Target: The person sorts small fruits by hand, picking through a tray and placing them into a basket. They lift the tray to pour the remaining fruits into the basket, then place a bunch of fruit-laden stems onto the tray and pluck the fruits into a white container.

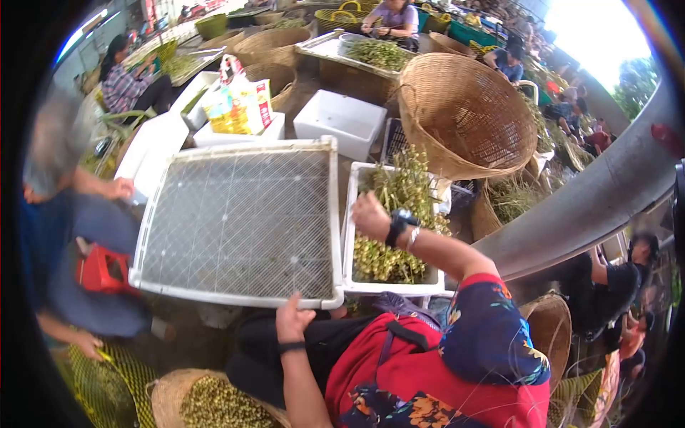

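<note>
My left hand (292, 321) is at the near edge of a white-framed mesh tray (242, 221), finger and thumb spread, with nothing visible in it. The tray's mesh surface is bare apart from small specks. My right hand (371, 216), a dark watch on its wrist, hovers over the left side of a white foam box (392, 288). Its fingers are curled, and what they hold, if anything, cannot be made out. Green stalks with small round pale buds or fruits (399, 242) fill the box.
A large wicker basket (464, 114) stands beyond the box. Near my legs is a basket of loose buds (221, 403). Another person (53, 207) sits left of the tray by a red stool (103, 269). A grey pole (592, 185) slants at right. White foam boxes (339, 121) stand behind.
</note>
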Demonstrator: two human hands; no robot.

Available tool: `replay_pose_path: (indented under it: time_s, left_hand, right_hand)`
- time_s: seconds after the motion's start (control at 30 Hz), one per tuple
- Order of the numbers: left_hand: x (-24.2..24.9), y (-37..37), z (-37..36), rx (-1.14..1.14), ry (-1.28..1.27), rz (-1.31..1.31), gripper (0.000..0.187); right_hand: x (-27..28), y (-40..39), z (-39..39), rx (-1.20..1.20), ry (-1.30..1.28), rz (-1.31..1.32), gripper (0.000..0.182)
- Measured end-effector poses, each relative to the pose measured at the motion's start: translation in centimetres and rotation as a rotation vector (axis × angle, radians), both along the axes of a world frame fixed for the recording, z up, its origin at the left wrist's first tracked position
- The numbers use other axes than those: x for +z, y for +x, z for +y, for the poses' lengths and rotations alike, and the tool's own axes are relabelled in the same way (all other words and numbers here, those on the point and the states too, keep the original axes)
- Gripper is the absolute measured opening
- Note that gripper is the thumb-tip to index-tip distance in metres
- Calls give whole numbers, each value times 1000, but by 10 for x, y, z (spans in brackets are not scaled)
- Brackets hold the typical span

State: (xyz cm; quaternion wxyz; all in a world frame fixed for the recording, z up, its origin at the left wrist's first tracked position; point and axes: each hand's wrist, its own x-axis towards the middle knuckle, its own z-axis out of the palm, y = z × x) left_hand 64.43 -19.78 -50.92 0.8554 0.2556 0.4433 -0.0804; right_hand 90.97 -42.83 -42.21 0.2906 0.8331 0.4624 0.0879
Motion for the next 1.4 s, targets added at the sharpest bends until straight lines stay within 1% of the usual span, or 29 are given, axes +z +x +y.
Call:
replay_pose_path:
  time_s: [0.07, 0.1, 0.13, 0.17, 0.23, 0.27, 0.33, 0.37, 0.4, 0.43, 0.47, 0.53, 0.57, 0.6, 0.63, 0.67, 0.7, 0.8, 0.83, 0.87, 0.93, 0.97, 1.0, 1.07, 1.13, 1.2, 1.23, 1.27, 1.4]
  left_hand:
    - [57, -16, -40, -121, 285, -170, 44]
    - [69, -14, -54, -138, 288, -155, 44]
    - [78, -3, -66, -316, 773, -343, 56]
    - [89, 12, -77, -490, 1256, -539, 67]
    - [120, 63, -94, -671, 1297, -635, 76]
    - [100, 87, -105, -718, 1371, -680, 81]
    - [80, 128, -129, -776, 1536, -738, 91]
    - [79, 148, -136, -816, 1567, -649, 97]
    - [77, 165, -143, -868, 1592, -560, 103]
    - [62, 186, -143, -873, 1610, -562, 112]
    - [54, 204, -140, -815, 1524, -581, 118]
    - [46, 233, -137, -733, 1287, -578, 126]
    - [33, 243, -134, -712, 1159, -608, 129]
    - [21, 248, -134, -688, 1035, -634, 131]
    - [21, 250, -137, -646, 927, -633, 131]
    - [27, 251, -141, -610, 942, -679, 124]
    - [34, 250, -143, -644, 943, -688, 114]
    - [32, 252, -145, -686, 882, -732, 93]
    - [28, 252, -143, -690, 820, -773, 83]
    - [35, 252, -141, -688, 816, -765, 83]
    - [59, 248, -143, -888, 569, -737, 79]
    - [54, 247, -140, -992, 591, -763, 83]
    - [52, 240, -142, -981, 584, -756, 83]
    - [52, 225, -144, -1052, 904, -876, 89]
    - [47, 217, -150, -1176, 1144, -859, 110]
    - [35, 206, -165, -1029, 1404, -883, 111]
    - [24, 201, -177, -1002, 1452, -872, 121]
    - [27, 202, -190, -1034, 1447, -804, 127]
    - [29, 218, -226, -837, 1485, -722, 129]
  right_hand:
    - [26, -47, -7, 237, 678, 381, 28]
    - [61, -70, -16, 79, 762, 557, 34]
    - [91, -85, -31, -78, 838, 734, 40]
    - [104, -83, -52, -278, 737, 739, 44]
    - [112, -70, -108, -590, 478, 648, 53]
    - [111, -65, -137, -710, 326, 560, 58]
    - [89, -51, -186, -850, 319, 512, 76]
    - [75, -46, -202, -879, 319, 462, 90]
    - [56, -46, -217, -918, 317, 418, 106]
    - [43, -41, -227, -1008, 363, 586, 131]
    - [19, -35, -241, -1020, 356, 590, 131]
    - [-38, -42, -268, -834, 1005, 694, 136]
    - [-44, -43, -270, -801, 1091, 740, 124]
    - [-48, -44, -274, -817, 1086, 750, 124]
    - [-49, -42, -276, -953, 1593, 1061, 110]
    - [-54, -43, -281, -1054, 2123, 1362, 97]
    - [-74, -45, -297, -1082, 2466, 1396, 70]
    - [-118, -77, -343, -1108, 2400, 1263, 62]
    - [-97, -83, -340, -1295, 1997, 1105, 89]
    - [-75, -84, -328, -1302, 1989, 1110, 89]
    - [-38, -89, -298, -759, 985, 764, 116]
    - [-21, -85, -277, -750, 861, 695, 125]
    - [-15, -83, -256, -735, 740, 628, 135]
    - [-36, -76, -241, -705, 849, 461, 124]
    - [-56, -69, -232, -693, 995, 364, 100]
    - [-65, -60, -222, -635, 1090, 337, 77]
    - [-64, -51, -212, -586, 1138, 315, 66]
    - [-67, -45, -202, -589, 1146, 315, 63]
    - [-64, -11, -174, -585, 1184, 172, 65]
